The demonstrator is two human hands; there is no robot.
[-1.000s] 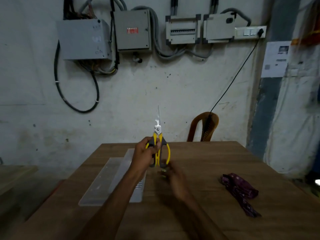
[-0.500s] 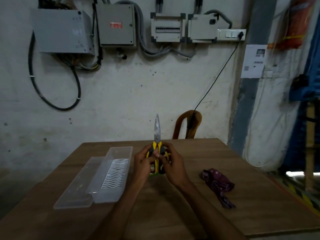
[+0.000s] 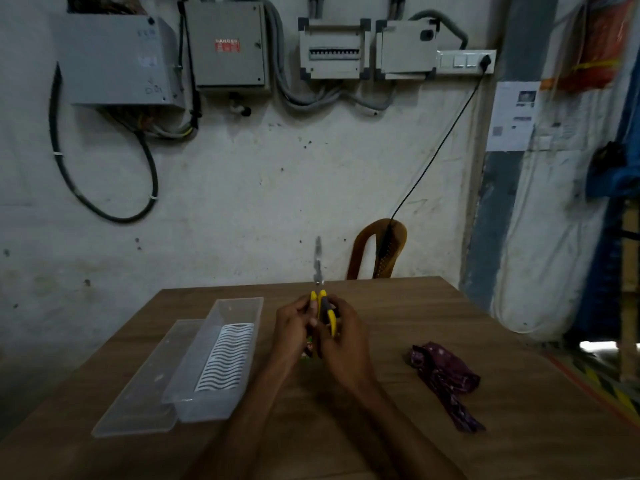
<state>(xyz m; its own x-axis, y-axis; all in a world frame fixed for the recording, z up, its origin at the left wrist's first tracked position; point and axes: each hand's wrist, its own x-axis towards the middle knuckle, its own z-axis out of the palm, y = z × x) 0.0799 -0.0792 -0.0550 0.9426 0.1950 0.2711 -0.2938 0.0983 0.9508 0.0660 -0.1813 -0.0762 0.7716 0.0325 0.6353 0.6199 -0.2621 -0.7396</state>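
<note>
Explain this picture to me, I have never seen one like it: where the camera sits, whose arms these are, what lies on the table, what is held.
There is no machine: a person wears a camera on the head, looking forward and down, so the arms are their own. The left hand and right hand both grip the yellow handles of the scissors, blades pointing up, above the wooden table. Left on it lies a clear plastic tray with a wavy-patterned sheet inside, a clear lid beside it; right lies a crumpled dark cloth. A brown chair stands behind.

One scissors, one box, one cloth
</note>
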